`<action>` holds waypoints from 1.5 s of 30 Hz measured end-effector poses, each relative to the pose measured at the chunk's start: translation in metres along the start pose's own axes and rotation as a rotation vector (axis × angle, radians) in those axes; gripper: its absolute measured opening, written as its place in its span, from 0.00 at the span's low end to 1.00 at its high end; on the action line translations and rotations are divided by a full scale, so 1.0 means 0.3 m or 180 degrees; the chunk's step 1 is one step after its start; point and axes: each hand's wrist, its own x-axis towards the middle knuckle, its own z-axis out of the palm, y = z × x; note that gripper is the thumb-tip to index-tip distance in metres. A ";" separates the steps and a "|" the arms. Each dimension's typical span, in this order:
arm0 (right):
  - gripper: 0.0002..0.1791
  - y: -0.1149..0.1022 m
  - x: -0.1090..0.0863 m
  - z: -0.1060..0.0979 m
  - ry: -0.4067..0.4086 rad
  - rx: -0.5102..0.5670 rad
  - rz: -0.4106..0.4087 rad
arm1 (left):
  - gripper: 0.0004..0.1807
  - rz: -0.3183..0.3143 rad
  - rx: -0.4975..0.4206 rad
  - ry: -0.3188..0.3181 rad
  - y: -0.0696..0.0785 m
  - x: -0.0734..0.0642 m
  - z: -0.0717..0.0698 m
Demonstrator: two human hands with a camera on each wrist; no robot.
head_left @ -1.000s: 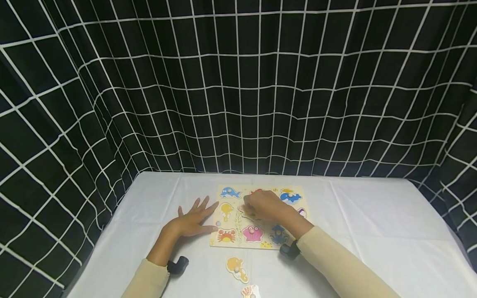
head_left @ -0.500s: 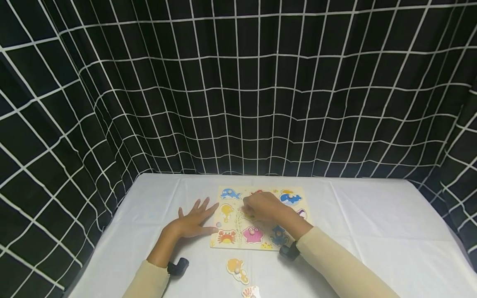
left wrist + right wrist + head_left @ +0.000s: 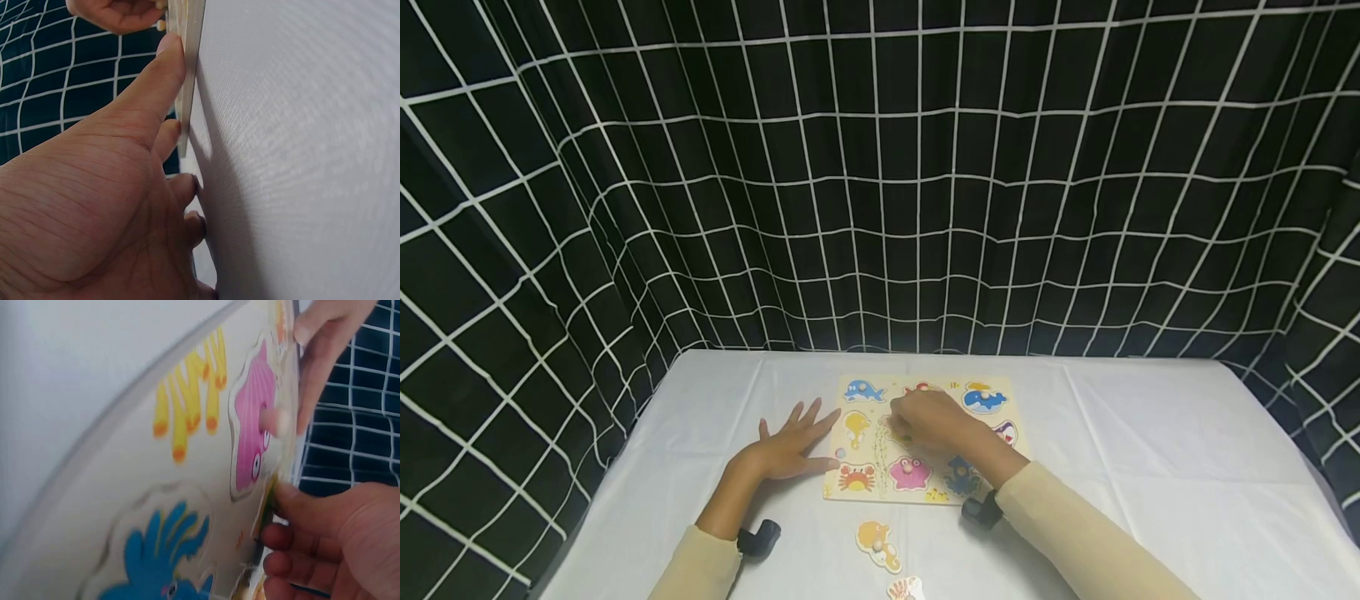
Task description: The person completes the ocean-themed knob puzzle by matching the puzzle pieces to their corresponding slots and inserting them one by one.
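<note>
A cream wooden peg puzzle board with sea-animal pictures lies on the white-covered table. My left hand rests at its left side, fingers spread and straight. In the left wrist view the thumb touches the board's edge. My right hand is over the board's middle, its thumb and fingers pinching a green and yellow puzzle piece, mostly hidden by the hand. Just in front of it sits a pink shell piece with a knob. An orange seahorse piece lies on the cloth before the board.
Another piece with reddish markings is cut off at the bottom of the head view. On the board are a crab, a blue octopus and a whale. Black curtains with white grid lines surround the table.
My right hand stays over the middle of the board with only a very slight shift. The left hand has not visibly moved.
</note>
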 end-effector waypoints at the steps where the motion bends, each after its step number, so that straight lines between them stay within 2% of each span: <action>1: 0.18 -0.002 -0.002 0.000 0.0042 0.0022 0.0003 | 0.48 0.0009 -0.0007 0.0004 0.002 -0.001 -0.002; 7: 0.16 -0.011 -0.007 0.001 0.0131 -0.0011 0.0076 | 0.50 0.0072 -0.0033 0.0065 -0.003 0.000 0.001; 14: 0.07 -0.025 -0.031 -0.002 0.0013 0.0121 0.0353 | 0.46 -0.0006 0.0009 0.0044 0.007 -0.001 0.001; 17: 0.08 -0.033 -0.046 -0.003 -0.0007 0.0162 0.0483 | 0.46 -0.0009 0.0013 0.0049 0.005 0.000 0.005; 21: 0.11 -0.045 -0.075 -0.011 0.0060 0.0258 0.0524 | 0.47 0.0002 0.0008 0.0029 0.007 -0.002 0.007; 26: 0.12 -0.068 -0.121 -0.023 0.0221 0.0398 0.0423 | 0.47 0.0007 0.0034 0.0043 0.007 0.000 0.005; 32: 0.10 -0.102 -0.165 -0.033 0.0409 0.0358 0.0182 | 0.47 0.0002 0.0012 0.0029 0.002 0.000 0.001; 36: 0.11 -0.130 -0.188 -0.038 0.0399 0.0463 0.0056 | 0.48 0.0014 -0.0020 0.0036 0.000 -0.001 -0.001; 39: 0.10 -0.149 -0.201 -0.036 0.0377 0.0547 -0.0133 | 0.48 0.0012 -0.0020 0.0052 0.002 -0.002 -0.001; 45: 0.07 -0.178 -0.208 -0.017 0.0232 0.0669 -0.0379 | 0.47 -0.0001 0.0026 0.0029 0.005 -0.005 -0.001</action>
